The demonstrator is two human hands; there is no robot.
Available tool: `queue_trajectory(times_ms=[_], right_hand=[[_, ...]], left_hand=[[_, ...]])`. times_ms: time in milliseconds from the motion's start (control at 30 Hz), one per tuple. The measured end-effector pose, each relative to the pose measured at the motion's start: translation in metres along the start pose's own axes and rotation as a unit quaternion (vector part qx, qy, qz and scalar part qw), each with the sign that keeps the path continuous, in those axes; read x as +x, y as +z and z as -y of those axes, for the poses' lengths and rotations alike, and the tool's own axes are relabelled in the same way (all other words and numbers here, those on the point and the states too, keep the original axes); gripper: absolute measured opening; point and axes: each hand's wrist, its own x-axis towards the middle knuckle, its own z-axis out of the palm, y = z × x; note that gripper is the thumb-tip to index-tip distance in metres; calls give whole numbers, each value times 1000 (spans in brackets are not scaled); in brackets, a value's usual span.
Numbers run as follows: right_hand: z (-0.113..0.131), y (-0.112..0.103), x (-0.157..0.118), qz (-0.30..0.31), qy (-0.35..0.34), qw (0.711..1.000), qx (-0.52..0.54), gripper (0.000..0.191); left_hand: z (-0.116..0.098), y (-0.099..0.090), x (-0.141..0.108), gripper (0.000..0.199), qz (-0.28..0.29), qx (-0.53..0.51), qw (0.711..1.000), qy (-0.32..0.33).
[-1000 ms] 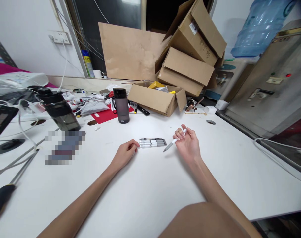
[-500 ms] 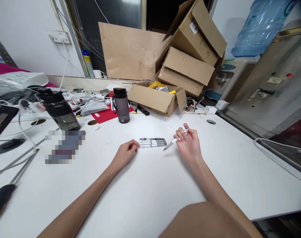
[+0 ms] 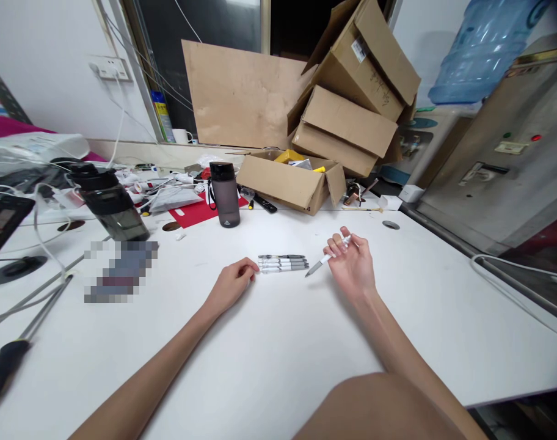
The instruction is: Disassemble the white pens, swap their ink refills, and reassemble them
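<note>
Head view: the right hand is raised palm-up over the white table, its fingers curled around a white and grey pen. The pen is tilted, its grey tip pointing down and to the left, close to the right ends of a row of pens. Those lie flat and side by side, roughly crosswise to the view; the farthest is darker, the nearer ones white with grey ends. The left hand rests on the table with its fingers curled in and closed, the fingertips at the left ends of the row; whether they touch it, I cannot tell.

Beyond the pens, a dark bottle stands upright beside a red sheet, with a black remote to its right. An open cardboard box with yellow items inside sits behind the remote, and two more boxes are stacked at a tilt behind it, next to a wooden board. At left, a black-topped bottle stands near a pixelated patch.
</note>
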Motion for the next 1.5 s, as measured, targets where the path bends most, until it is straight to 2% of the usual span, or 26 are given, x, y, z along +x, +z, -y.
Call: queue_trajectory(times_ms=[467,700,833,933,1033,1133,1333,1500], right_hand=[[0,1,-1,6,-5,999,-39,14],[0,3,-1,-5,-43,991,-129,14],[-6,1,-1,-1,-46,983,-180,1],[-14,-3,-2,26,-33,953,-301,7],[-22,-7,-6,90,-4,891,-445,15],[-29,-10,-11,150,29,847,-509,20],[-34,-9,-19,216,76,804,-549,19],[-32,-5,-23,232,107,789,-558,17]], left_hand=[[-2,0,-1,27,-5,2,1000,7],[-2,-1,-2,26,-8,6,1000,4],[-9,3,-6,26,-22,19,999,33],[-15,7,-9,25,-31,27,997,71],[-21,9,-10,20,-30,1,992,125],[-27,9,-12,21,11,-68,985,157],[-37,12,-17,32,110,-143,971,156],[-33,15,-15,26,110,-146,971,153]])
